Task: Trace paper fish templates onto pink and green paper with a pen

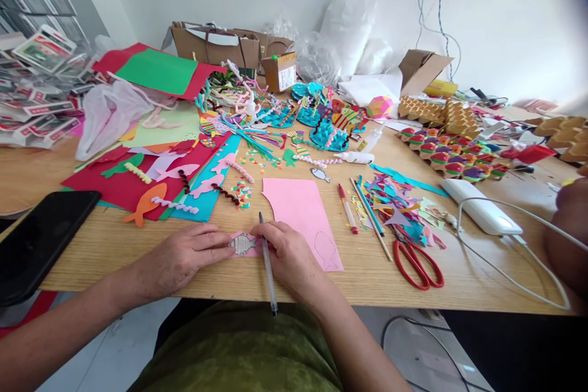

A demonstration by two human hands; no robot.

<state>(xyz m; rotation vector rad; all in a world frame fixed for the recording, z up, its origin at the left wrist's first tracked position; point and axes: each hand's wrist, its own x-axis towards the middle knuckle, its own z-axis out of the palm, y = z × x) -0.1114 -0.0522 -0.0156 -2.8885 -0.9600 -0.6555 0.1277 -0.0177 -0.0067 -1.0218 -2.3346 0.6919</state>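
A grey striped paper fish (pixel 241 245) lies over a small pink paper piece (pixel 253 252) near the table's front edge. My left hand (pixel 181 257) has its fingers together, their tips on the fish's left end; its thumb is hidden. At the other end, my right hand (pixel 294 260) pinches the pink piece near the fish's tail. A clear pen (pixel 268 272) also sits in the right hand, its lower end pointing toward me. Beyond the right hand is a larger pink sheet (pixel 296 202) with a fish outline (pixel 324 249) drawn on it.
Red scissors (pixel 418 264), a red pen (pixel 348 209), pencils and paper scraps (pixel 395 205) lie to the right. A white power bank (pixel 481 206) trails a cable. On the left are a black phone (pixel 46 239) and coloured sheets with paper fish (pixel 146 203). Boxes and crafts line the back.
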